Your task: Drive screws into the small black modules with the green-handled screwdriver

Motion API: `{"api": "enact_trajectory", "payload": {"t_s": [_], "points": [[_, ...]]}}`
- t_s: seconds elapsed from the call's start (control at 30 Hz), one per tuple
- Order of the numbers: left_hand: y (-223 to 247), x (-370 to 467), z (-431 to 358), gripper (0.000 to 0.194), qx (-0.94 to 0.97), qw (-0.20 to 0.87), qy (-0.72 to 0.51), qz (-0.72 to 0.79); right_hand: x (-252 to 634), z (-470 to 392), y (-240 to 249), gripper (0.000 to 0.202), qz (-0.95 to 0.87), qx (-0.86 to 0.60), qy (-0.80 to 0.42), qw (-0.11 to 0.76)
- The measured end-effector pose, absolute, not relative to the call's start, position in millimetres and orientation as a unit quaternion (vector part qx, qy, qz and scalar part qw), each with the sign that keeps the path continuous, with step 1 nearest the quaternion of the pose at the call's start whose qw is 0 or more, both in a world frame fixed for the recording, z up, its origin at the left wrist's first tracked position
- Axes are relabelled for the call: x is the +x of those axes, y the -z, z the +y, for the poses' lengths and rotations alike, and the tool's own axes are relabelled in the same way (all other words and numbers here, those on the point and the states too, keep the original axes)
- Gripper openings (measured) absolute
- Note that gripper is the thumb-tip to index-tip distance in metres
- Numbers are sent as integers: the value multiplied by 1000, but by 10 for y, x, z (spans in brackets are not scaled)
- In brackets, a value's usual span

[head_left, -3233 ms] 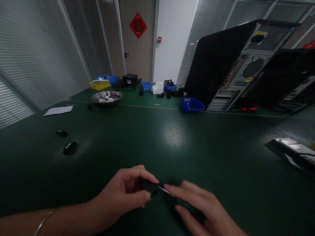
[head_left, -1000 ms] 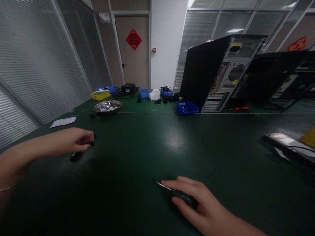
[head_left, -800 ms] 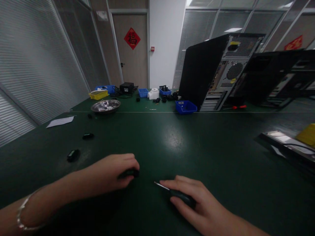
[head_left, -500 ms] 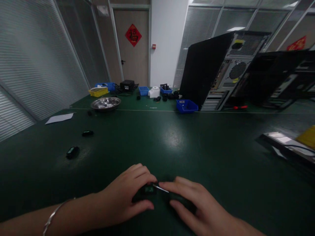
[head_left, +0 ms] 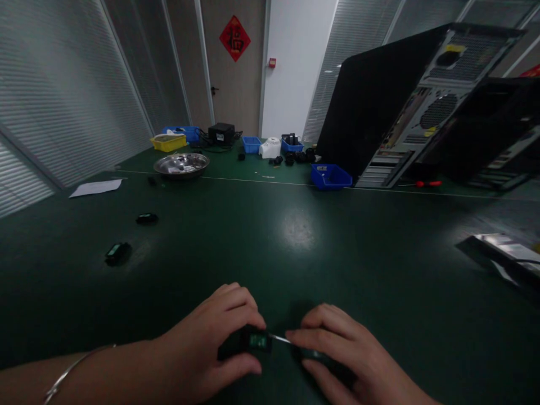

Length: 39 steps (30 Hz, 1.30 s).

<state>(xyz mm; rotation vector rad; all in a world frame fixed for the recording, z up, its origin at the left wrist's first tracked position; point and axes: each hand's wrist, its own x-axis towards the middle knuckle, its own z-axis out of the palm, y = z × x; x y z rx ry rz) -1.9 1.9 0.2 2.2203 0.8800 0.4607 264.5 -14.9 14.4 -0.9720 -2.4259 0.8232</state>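
My left hand [head_left: 230, 334] is closed around a small black device [head_left: 258, 341] with a green circuit board showing on its upper side, held against the green table. A screwdriver [head_left: 280, 338] with a thin metal shaft and a dark handle is gripped in my right hand [head_left: 337, 349]. Its tip meets the right end of the device near my left fingertips. My right palm and fingers hide most of the handle. Two similar black pieces lie apart on the left: one with a green face [head_left: 117, 253] and one farther back [head_left: 147, 218].
A steel bowl [head_left: 181, 165], yellow tray [head_left: 169, 143] and white paper [head_left: 96, 188] are at the far left. A blue bin [head_left: 331, 177] stands before a black computer tower [head_left: 379, 101]. Farther right are a red-handled tool [head_left: 428, 183] and a metal-topped unit [head_left: 506, 247].
My view has tilted down and shifted slightly left. Both hands still hold the device and the screwdriver; the right hand sits slightly farther right, with more of the device's green board showing.
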Motion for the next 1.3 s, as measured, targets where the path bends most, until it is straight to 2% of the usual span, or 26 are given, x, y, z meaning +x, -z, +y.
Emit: {"api": "enact_trajectory", "payload": {"t_s": [0.27, 0.57, 0.77, 1.3], "points": [[-12, -10, 50, 22, 850, 360, -163, 347, 2656, -74, -31, 35, -893, -322, -262, 174], [-263, 20, 64, 33, 842, 388, -101, 360, 2642, -51, -53, 35, -899, -319, -250, 164], [-170, 11, 80, 29, 857, 374, -111, 336, 2668, -66, -69, 35, -901, -323, -250, 144], [-51, -44, 38, 34, 848, 372, -179, 332, 2674, -73, -108, 39, -878, -333, -284, 195]]}}
